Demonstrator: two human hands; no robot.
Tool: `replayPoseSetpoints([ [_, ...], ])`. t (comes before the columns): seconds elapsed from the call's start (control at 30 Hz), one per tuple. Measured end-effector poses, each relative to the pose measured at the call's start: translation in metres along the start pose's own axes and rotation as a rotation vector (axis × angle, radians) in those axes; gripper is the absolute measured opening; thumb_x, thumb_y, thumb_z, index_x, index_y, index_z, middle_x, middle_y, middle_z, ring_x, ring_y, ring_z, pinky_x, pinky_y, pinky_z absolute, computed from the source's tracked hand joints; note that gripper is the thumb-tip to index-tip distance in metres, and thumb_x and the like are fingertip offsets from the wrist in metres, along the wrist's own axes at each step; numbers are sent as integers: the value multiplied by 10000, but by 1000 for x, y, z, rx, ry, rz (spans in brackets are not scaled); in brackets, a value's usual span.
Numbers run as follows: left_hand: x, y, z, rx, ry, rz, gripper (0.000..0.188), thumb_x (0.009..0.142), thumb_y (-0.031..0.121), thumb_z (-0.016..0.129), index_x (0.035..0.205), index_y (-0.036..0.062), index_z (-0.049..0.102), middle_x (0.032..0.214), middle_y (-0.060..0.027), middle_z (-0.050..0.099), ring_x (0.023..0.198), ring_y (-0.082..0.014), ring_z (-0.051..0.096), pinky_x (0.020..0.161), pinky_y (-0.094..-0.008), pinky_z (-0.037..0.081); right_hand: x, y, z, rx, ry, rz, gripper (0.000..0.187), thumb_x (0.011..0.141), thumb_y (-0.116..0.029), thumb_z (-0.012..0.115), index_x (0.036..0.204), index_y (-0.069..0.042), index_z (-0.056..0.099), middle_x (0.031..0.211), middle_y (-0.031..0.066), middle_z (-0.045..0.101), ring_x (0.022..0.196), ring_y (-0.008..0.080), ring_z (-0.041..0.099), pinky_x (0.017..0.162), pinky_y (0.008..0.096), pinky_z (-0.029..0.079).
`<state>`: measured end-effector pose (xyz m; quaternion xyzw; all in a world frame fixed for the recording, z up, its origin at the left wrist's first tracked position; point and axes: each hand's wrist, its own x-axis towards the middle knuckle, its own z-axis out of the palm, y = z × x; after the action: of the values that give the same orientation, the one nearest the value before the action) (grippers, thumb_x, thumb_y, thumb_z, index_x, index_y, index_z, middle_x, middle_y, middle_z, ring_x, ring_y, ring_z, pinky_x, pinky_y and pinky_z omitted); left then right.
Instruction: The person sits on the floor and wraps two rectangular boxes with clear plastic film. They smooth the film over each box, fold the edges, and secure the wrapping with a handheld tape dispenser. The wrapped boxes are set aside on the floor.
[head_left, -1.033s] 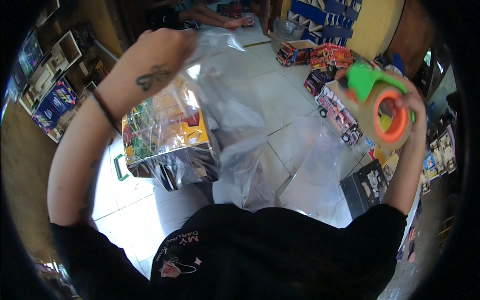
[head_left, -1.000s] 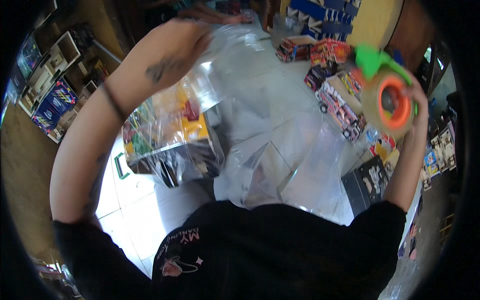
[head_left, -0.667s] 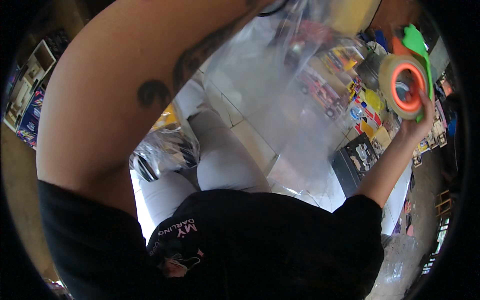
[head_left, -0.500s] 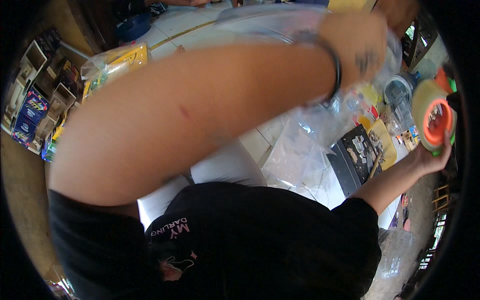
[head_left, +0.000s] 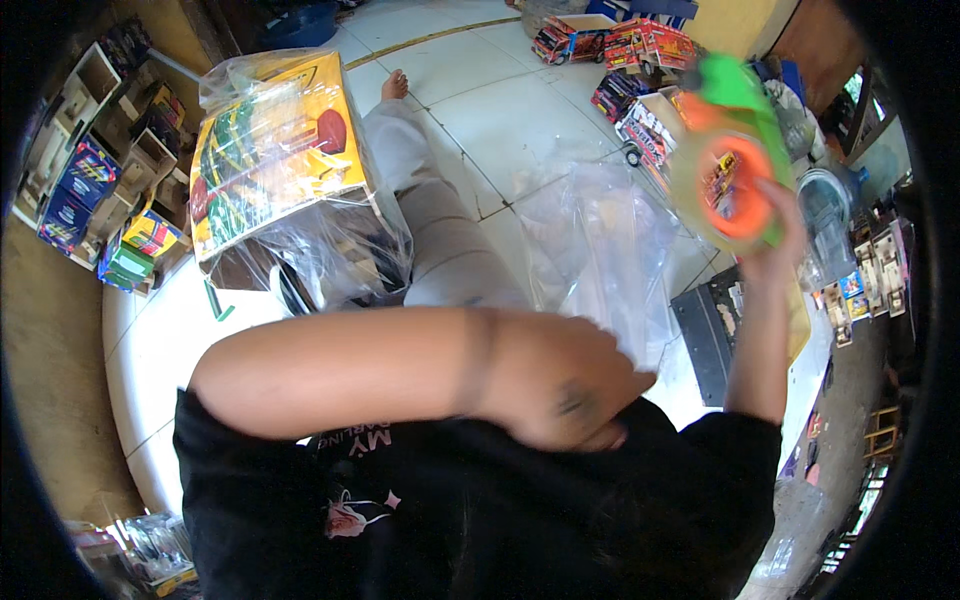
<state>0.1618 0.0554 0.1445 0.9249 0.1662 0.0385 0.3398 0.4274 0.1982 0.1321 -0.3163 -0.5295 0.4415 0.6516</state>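
Tape dispenser (head_left: pixel 748 95) aloft, wrapped box (head_left: pixel 285 150) to the left

Head view: my right hand's (head_left: pixel 778 228) fingers grip the dispenser; my left hand (head_left: pixel 575 385) is blurred, so I cannot tell its fingers' state. The box is toward the floor's (head_left: pixel 465 110) left edge. My left forearm (head_left: pixel 350 370) blocks the near part. Clear plastic sheets (head_left: pixel 610 240) lie mid-floor, before a dark case (head_left: pixel 702 340); toy trucks (head_left: pixel 648 45) crowd the far right corner.

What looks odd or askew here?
The clear wrap on the yellow box looks wrinkled and baggy, puffing out past its far edge instead of lying flat; loose clear plastic also lies rumpled on the tiled floor.
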Motion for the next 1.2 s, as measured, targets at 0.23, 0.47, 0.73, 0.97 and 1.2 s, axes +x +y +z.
replayPoseSetpoints([
  [0.23,-171,70,-43,88,486,5,618,858,463,616,1217,-33,533,1185,-240,587,1103,-388,570,973,-488,411,29,289,124,392,-47,975,459,837,-287,597,1230,-62,517,1181,126,584,1054,281,579,936,427,472],
  [0.47,-239,53,-2,732,1144,-699,828,704,515,735,1325,37,467,1349,-265,442,1249,-427,428,1041,-528,296,0,462,205,459,73,1035,440,878,-319,619,1228,-67,531,1168,142,571,1027,325,585,876,523,488],
  [0.73,-241,33,-23,774,869,-891,980,576,602,783,1360,108,464,1374,-130,476,1331,-387,364,1111,-600,130,32,503,205,-798,-229,637,599,854,-344,628,1299,23,465,1198,219,562,1091,319,574,910,390,467],
  [0.97,-227,6,-23,895,1038,-714,668,650,452,771,1183,82,617,1110,-119,580,1102,-339,533,976,-445,425,87,164,313,59,-785,-445,792,869,-453,592,1481,-96,239,1417,150,421,1237,224,462,974,347,366],
  [1.2,-219,3,-6,962,1173,-661,610,632,329,817,1158,75,639,1087,-126,591,1076,-340,549,938,-432,463,34,-20,407,-548,-1289,-522,560,763,-223,740,1263,-60,546,1231,63,571,1119,189,528,941,324,420],
])
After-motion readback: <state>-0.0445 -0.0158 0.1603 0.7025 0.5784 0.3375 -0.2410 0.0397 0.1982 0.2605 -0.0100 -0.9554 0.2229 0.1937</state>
